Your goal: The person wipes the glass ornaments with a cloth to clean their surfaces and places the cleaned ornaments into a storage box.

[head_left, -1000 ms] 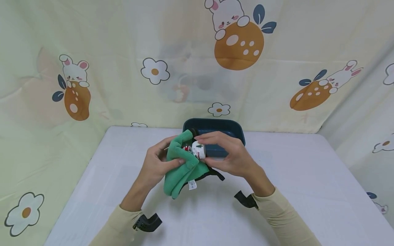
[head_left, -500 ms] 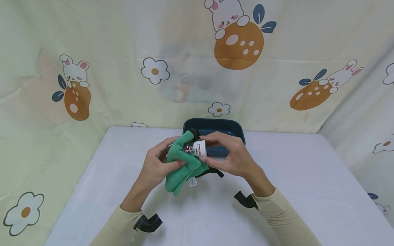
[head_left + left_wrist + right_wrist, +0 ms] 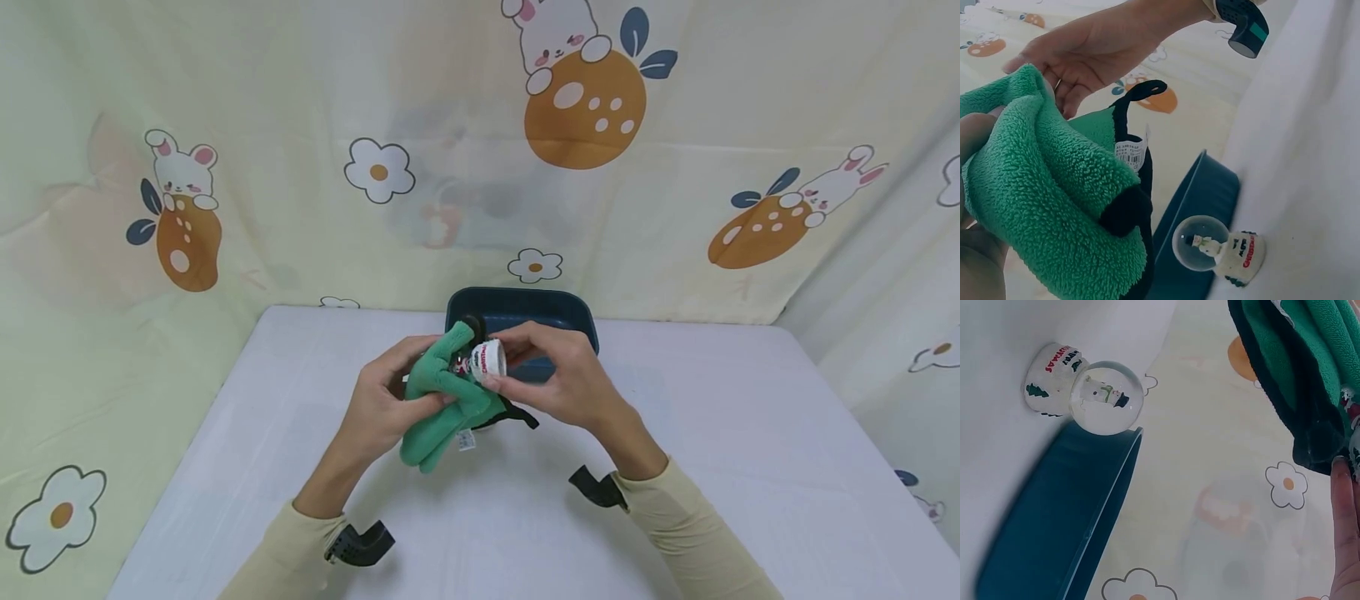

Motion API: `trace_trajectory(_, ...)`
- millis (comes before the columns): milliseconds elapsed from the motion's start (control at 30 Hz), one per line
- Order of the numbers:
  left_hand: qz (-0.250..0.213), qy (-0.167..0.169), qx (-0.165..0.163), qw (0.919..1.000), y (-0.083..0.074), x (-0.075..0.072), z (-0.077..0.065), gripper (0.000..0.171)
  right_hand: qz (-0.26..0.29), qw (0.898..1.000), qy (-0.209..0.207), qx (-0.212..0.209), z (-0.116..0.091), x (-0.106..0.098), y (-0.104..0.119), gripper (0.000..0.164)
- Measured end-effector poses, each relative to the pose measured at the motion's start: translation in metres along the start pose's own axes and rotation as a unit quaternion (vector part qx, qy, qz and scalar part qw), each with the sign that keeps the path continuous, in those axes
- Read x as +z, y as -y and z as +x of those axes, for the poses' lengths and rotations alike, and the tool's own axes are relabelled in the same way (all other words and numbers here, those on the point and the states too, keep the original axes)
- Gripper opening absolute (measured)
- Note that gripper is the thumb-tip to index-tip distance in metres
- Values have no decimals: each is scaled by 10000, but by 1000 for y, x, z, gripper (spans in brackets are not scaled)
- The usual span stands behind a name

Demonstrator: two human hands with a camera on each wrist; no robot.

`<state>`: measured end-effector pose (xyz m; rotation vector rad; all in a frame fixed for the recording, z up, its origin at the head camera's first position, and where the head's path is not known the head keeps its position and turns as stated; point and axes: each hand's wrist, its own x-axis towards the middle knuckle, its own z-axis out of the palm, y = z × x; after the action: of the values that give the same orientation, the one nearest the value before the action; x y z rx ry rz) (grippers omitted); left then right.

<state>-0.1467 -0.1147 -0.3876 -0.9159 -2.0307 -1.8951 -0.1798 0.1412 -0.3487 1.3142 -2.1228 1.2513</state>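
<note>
My left hand (image 3: 386,392) grips a green terry towel (image 3: 442,408) with a black border, bunched around a small snow globe. That globe's white base (image 3: 490,360), printed with red lettering, sticks out of the towel to the right. On the base are the fingertips and thumb of my right hand (image 3: 558,375), which pinches it. The glass part is mostly covered by the cloth. In the left wrist view a second snow globe (image 3: 1244,256), with a snowman inside, stands on the table below the towel.
A dark blue bin (image 3: 525,292) stands at the back of the white table (image 3: 675,433), just behind the hands. The second globe is right beside it in the wrist views. A patterned curtain (image 3: 300,183) hangs behind the table's far edge.
The white base has turned between my right fingers, so its lettering has shifted and its end face shows more. The towel's hanging part has drawn up slightly.
</note>
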Motion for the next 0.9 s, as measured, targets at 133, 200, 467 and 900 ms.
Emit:
trace_trajectory(133,-34,-9,36,10000,1,0,0,57,-55,9999,56,149,0,-1,1,38)
trace_trajectory(200,-81,-10,45,10000,1,0,1,56,-70,9998,78,189,0,-2,1,37)
trace_trajectory(467,-2,-112,-67,9999,4,-1,0,55,198,9995,214,-148,0,-4,-3,49)
trace_trajectory(900,-144,-182,-237,9994,0,-2,2,54,416,9984,13,-376,0,0,-1,44)
